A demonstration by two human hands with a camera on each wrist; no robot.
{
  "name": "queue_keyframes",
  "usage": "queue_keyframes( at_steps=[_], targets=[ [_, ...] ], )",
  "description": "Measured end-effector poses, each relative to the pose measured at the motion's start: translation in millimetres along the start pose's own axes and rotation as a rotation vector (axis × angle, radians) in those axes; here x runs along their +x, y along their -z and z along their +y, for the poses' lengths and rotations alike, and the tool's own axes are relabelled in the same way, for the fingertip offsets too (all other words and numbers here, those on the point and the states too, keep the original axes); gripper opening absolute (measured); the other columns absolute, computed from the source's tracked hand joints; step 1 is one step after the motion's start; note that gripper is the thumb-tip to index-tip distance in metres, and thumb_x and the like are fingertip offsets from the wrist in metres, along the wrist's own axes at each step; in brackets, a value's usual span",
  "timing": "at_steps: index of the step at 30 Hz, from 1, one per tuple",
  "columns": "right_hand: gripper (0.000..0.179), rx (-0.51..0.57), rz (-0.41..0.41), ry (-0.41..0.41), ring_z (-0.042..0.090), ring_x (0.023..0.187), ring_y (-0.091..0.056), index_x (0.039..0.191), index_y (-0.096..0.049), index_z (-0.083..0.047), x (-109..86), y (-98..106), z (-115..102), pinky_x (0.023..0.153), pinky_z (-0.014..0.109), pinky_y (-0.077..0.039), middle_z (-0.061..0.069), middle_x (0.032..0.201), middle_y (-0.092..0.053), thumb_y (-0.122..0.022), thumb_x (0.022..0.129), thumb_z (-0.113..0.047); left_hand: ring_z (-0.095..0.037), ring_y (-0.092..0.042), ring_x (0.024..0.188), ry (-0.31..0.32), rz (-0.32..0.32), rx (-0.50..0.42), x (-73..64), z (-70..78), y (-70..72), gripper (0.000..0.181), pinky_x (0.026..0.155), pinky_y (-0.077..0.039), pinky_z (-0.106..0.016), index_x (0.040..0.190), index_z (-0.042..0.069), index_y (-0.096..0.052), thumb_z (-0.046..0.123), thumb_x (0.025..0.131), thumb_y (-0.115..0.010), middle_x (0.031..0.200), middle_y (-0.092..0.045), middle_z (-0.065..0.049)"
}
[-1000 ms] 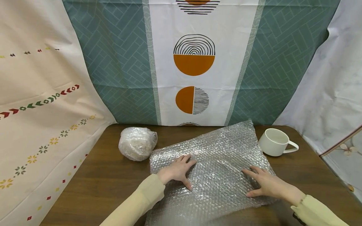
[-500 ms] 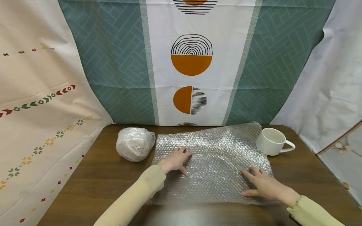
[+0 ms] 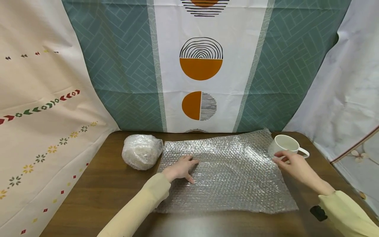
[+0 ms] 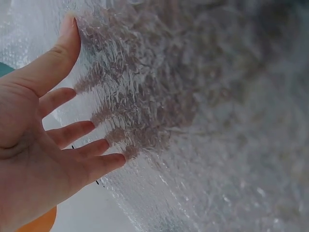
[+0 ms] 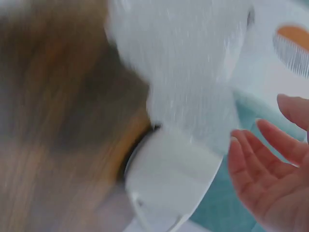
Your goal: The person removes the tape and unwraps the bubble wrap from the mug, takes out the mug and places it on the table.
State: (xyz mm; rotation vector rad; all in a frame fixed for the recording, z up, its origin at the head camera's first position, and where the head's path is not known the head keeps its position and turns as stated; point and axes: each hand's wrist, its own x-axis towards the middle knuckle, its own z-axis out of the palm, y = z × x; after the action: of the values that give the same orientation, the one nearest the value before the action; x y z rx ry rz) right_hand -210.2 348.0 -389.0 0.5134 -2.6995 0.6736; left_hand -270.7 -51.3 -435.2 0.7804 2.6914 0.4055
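A sheet of clear bubble wrap (image 3: 234, 184) lies spread over the middle of the table, its far right corner lifted against a white mug (image 3: 286, 143). My left hand (image 3: 179, 168) rests on the sheet's left part, fingers spread. In the left wrist view its fingertips meet the bubble wrap (image 4: 203, 121). Beside the mug is my right hand (image 3: 297, 168), overlapping its front in the head view. The right wrist view shows that hand's fingers (image 5: 275, 169) gently bent with nothing between them, close to the wrap's corner and the mug (image 5: 169, 169).
A round bundle (image 3: 140, 152) wrapped in clear plastic sits at the back left of the brown wooden table (image 3: 97, 191). Behind the table hangs a green and white patterned cloth (image 3: 127, 72). Patterned light cloths hang at both sides.
The bubble wrap has flattened, its near edge moving away from the body. My right hand has left the sheet's right part and moved up to the mug. My left hand shifted slightly.
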Motion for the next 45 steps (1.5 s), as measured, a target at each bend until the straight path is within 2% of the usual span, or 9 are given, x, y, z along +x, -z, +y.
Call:
queue_keyframes(
  at_steps=[6,10,14,18,21,23,26,31,45],
  targets=[
    [0.013,-0.036,0.19,-0.089,0.028,0.075,-0.055,0.094,-0.06,0.004,3.3,24,34,0.059,0.024,-0.041,0.017,0.087,-0.06,-0.063,0.085,-0.006,-0.037,-0.017,0.128,-0.011,0.013,0.003,0.8,0.2,-2.1,0.087,0.094,-0.031,-0.05,0.138,0.015,-0.039,0.029,0.062,-0.079,0.143,-0.021,-0.017],
    [0.019,-0.047,0.256,-0.117,0.034,0.079,-0.047,0.098,-0.056,0.011,3.8,30,58,0.065,0.036,-0.036,0.027,0.09,-0.053,-0.061,0.083,0.002,-0.038,-0.017,0.128,0.007,0.022,-0.01,1.2,0.6,-2.9,0.087,0.095,-0.029,-0.05,0.137,0.015,-0.04,0.029,0.061,-0.08,0.143,-0.022,-0.016],
    [0.027,-0.051,0.221,-0.18,0.046,0.087,-0.042,0.105,-0.049,0.016,1.1,34,76,0.07,0.052,-0.032,0.036,0.097,-0.047,-0.058,0.086,-0.001,-0.038,-0.016,0.129,0.014,0.022,-0.025,1.0,0.9,-2.9,0.087,0.095,-0.029,-0.05,0.137,0.015,-0.04,0.028,0.061,-0.08,0.143,-0.021,-0.016],
    [0.035,-0.068,0.139,-0.227,0.052,0.091,-0.042,0.108,-0.045,0.021,-2.6,33,86,0.073,0.057,-0.033,0.041,0.102,-0.046,-0.055,0.091,-0.008,-0.037,-0.017,0.129,0.006,0.018,-0.021,0.9,0.8,-3.2,0.086,0.095,-0.031,-0.049,0.138,0.015,-0.039,0.027,0.062,-0.08,0.143,-0.021,-0.016],
    [0.031,-0.091,0.117,-0.221,0.047,0.081,-0.05,0.105,-0.049,0.02,-5.3,29,93,0.065,0.052,-0.038,0.037,0.094,-0.053,-0.055,0.09,-0.006,-0.037,-0.018,0.128,0.001,0.02,-0.011,0.6,0.3,-3.4,0.087,0.094,-0.031,-0.049,0.137,0.014,-0.039,0.028,0.062,-0.079,0.143,-0.021,-0.017],
    [0.025,-0.097,0.125,-0.21,0.038,0.07,-0.052,0.101,-0.053,0.018,-6.9,27,96,0.059,0.046,-0.038,0.031,0.084,-0.057,-0.056,0.089,-0.004,-0.037,-0.017,0.128,0.008,0.019,-0.007,0.4,0.0,-3.5,0.087,0.094,-0.031,-0.049,0.138,0.015,-0.039,0.028,0.062,-0.079,0.143,-0.021,-0.016],
    [0.019,-0.112,0.146,-0.231,0.024,0.059,-0.046,0.094,-0.058,0.013,-9.3,26,100,0.053,0.037,-0.033,0.019,0.072,-0.059,-0.058,0.088,-0.004,-0.036,-0.016,0.129,0.017,0.018,-0.016,0.4,0.0,-3.9,0.086,0.095,-0.03,-0.049,0.138,0.015,-0.039,0.028,0.062,-0.079,0.144,-0.021,-0.015],
    [0.019,-0.114,0.143,-0.303,0.017,0.052,-0.039,0.086,-0.062,0.01,-12.9,29,103,0.048,0.031,-0.029,0.006,0.061,-0.055,-0.06,0.088,-0.01,-0.038,-0.015,0.129,0.015,0.018,-0.028,0.8,-0.7,-4.7,0.086,0.096,-0.028,-0.05,0.138,0.015,-0.039,0.028,0.062,-0.079,0.144,-0.02,-0.015],
    [0.017,-0.136,0.183,-0.282,0.019,0.053,-0.043,0.077,-0.063,0.01,-17.2,31,101,0.053,0.036,-0.029,0.01,0.06,-0.057,-0.063,0.084,-0.006,-0.035,-0.016,0.129,-0.019,0.006,-0.011,0.5,-2.8,-1.9,0.087,0.097,-0.029,-0.047,0.138,0.015,-0.038,0.03,0.063,-0.078,0.144,-0.02,-0.014]
  ],
)
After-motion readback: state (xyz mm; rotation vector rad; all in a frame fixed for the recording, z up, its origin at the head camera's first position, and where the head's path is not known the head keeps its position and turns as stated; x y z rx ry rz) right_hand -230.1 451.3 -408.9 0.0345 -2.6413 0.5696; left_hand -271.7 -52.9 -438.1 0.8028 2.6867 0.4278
